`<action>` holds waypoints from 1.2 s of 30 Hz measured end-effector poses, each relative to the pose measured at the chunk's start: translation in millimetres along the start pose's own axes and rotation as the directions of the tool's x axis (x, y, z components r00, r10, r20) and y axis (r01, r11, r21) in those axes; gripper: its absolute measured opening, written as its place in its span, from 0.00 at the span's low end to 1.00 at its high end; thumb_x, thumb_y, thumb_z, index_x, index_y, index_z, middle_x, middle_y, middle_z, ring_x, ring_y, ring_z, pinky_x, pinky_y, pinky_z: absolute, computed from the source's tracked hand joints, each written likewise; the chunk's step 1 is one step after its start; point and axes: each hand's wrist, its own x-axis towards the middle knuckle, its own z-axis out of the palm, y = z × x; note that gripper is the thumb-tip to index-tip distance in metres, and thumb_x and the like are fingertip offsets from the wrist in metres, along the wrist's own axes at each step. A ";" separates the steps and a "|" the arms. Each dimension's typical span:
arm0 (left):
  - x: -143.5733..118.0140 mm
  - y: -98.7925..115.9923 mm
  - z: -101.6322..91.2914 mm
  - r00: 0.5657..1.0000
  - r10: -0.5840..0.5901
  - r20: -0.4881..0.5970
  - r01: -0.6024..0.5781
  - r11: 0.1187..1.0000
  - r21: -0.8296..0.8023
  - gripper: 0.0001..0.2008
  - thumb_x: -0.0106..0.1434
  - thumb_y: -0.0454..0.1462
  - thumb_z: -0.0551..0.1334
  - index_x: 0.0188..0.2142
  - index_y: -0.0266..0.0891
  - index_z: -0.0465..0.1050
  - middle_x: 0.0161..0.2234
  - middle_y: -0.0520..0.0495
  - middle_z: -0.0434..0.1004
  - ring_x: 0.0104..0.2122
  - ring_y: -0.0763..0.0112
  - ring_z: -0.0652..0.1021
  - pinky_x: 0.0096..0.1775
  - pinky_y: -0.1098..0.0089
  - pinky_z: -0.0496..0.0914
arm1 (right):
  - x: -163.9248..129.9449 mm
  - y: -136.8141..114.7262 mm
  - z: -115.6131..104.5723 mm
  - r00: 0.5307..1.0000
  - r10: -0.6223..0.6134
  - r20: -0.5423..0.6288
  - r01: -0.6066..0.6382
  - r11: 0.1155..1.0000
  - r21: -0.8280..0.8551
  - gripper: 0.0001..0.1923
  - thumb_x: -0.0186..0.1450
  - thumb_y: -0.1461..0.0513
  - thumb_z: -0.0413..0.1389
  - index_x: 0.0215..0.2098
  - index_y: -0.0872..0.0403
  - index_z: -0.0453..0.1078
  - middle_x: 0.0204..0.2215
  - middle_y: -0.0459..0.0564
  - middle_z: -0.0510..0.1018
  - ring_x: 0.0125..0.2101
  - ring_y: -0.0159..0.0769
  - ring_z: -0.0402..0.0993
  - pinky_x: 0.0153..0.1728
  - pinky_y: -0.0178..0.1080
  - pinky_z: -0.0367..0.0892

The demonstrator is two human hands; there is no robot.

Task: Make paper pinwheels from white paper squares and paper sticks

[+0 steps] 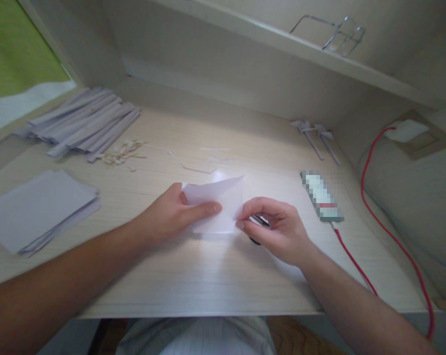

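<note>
Folded white paper [229,209], at frame center, is being clamped in the left hand [178,208], probably for steadiness, while the right hand [278,223] is pinching its right edge.

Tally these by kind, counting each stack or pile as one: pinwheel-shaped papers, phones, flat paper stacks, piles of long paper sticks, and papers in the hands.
Pinwheel-shaped papers: 2
Phone: 1
Flat paper stack: 1
Pile of long paper sticks: 1
Held paper: 1
Total: 6
</note>
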 end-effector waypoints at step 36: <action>2.1 1.3 3.8 0.999 -0.020 -0.033 0.015 0.985 -0.172 0.12 0.53 0.42 0.74 0.35 0.38 0.83 0.34 0.47 0.85 0.31 0.65 0.80 0.34 0.71 0.72 | 3.3 -0.4 2.7 0.989 0.111 -0.097 -0.092 0.978 0.188 0.04 0.63 0.67 0.62 0.34 0.53 0.77 0.29 0.47 0.81 0.31 0.33 0.78 0.33 0.36 0.72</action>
